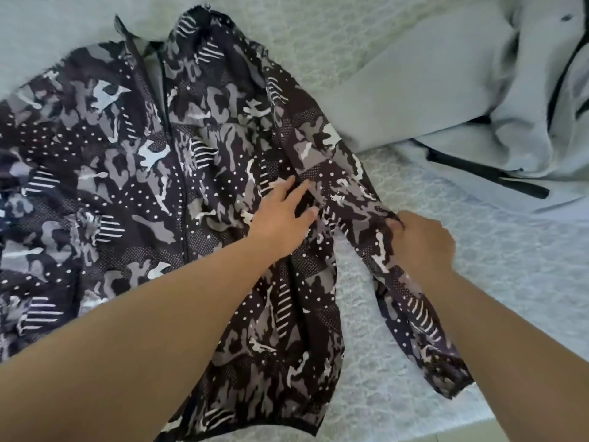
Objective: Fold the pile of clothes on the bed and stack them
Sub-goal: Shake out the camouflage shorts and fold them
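A thin, limp-looking camouflage jacket (134,173) lay spread on the bed (414,314), left hand (282,215) pressing flat with straight fingers, right hand (424,244) pinching the sleeve (411,301), probably the best hold.

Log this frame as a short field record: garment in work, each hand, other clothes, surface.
garment: camouflage jacket, spread flat, zip up the front
left hand: open, fingers pressing the jacket near the sleeve seam
right hand: grips the sleeve
other clothes: grey garment with black trim, unfolded, beside the jacket
surface: pale patterned bedcover
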